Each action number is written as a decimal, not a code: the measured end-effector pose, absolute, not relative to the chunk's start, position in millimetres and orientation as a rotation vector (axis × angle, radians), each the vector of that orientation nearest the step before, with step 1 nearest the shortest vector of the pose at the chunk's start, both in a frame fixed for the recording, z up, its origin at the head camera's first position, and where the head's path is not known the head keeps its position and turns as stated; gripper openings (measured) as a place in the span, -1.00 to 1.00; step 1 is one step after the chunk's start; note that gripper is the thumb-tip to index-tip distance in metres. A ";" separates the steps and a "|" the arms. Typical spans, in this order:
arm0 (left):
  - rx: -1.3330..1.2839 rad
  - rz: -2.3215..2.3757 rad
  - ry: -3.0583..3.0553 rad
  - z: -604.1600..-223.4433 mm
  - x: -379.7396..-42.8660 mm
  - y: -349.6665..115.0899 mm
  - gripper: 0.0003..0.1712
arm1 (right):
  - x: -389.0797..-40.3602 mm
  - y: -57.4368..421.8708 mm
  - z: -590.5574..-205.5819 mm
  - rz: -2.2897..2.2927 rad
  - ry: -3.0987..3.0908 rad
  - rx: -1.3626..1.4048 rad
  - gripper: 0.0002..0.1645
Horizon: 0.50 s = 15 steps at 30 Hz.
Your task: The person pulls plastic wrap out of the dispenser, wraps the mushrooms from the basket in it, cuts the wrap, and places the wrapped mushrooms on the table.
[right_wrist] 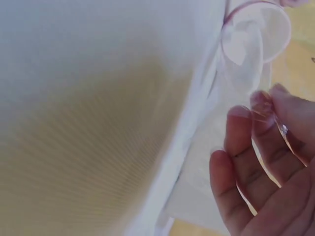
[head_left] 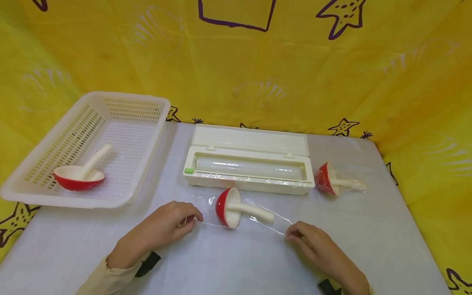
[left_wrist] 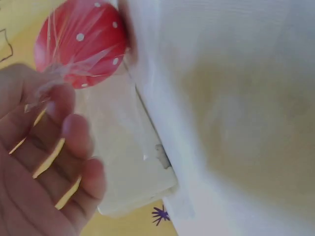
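The red ladle (head_left: 241, 207) lies in clear film (head_left: 278, 226) on the tabletop (head_left: 250, 262), left hand (head_left: 171, 223) and right hand (head_left: 317, 246) pinching the film; only the left wrist view shows creases across the bowl (left_wrist: 86, 42). Behind stands a dispenser (head_left: 225, 182); right, a wrapped ladle (head_left: 325, 179); left, a basket (head_left: 70, 200).

head view: worn on the head, looked forward and down across the table (head_left: 228, 266) to the yellow cloth (head_left: 206, 65); stood farthest off, so the whole basket (head_left: 70, 200) and box (head_left: 247, 186) fitted in.
left wrist view: sat close at the left hand (head_left: 162, 225), looked past its fingers at the middle ladle's (head_left: 222, 206) dotted red outside; tilted, tabletop running steeply.
right wrist view: sat close at the right hand (head_left: 321, 250), faced the pale inside of the middle ladle; tilted too.
head + left wrist, shared: left hand, middle ladle, box.
head + right wrist, shared: right hand, middle ladle.
both wrists, shared: middle ladle, from opposite sides.
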<state>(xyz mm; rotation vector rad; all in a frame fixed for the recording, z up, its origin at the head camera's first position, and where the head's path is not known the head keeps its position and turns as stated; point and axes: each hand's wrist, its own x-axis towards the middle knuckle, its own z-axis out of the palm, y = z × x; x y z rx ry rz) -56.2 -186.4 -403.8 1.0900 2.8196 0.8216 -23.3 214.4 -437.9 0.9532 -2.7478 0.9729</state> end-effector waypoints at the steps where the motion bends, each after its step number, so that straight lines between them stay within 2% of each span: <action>1: 1.068 0.853 2.812 -402.0 -57.3 -186.4 -0.81 | -23.8 214.1 -436.6 0.981 -2.745 0.934 -0.72; 11: 0.785 1.298 2.668 -403.1 -70.2 -183.3 -0.86 | -36.5 208.2 -432.4 0.955 -2.649 0.864 -0.77; 15: 0.613 1.460 2.550 -402.5 -73.9 -178.6 -0.91 | -43.8 206.6 -429.9 0.941 -2.589 0.846 -0.73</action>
